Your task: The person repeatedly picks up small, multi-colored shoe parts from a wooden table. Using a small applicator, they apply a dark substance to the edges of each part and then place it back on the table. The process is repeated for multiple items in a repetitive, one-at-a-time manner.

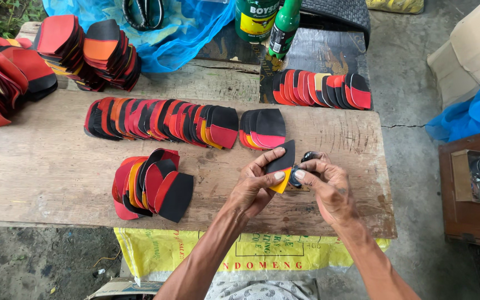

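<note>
My left hand [256,186] pinches a black and yellow shoe piece [283,166] upright over the wooden bench [45,166]. My right hand [326,186] grips a small dark tool [308,157] and presses it against the piece's right edge. Just beyond the hands lies a short fan of black, red and pink pieces [263,129]. A long overlapping row of red, orange and black pieces [162,119] stretches left of it. Nearer to me, at the left, sits a loose pile of similar pieces [151,186].
Stacks of red and black pieces [84,50] stand at the back left, another row [323,89] at the back right. Two green containers [270,22], scissors [143,12] on blue plastic, a cardboard box [468,53] and a brown wooden box [470,189] surround the bench.
</note>
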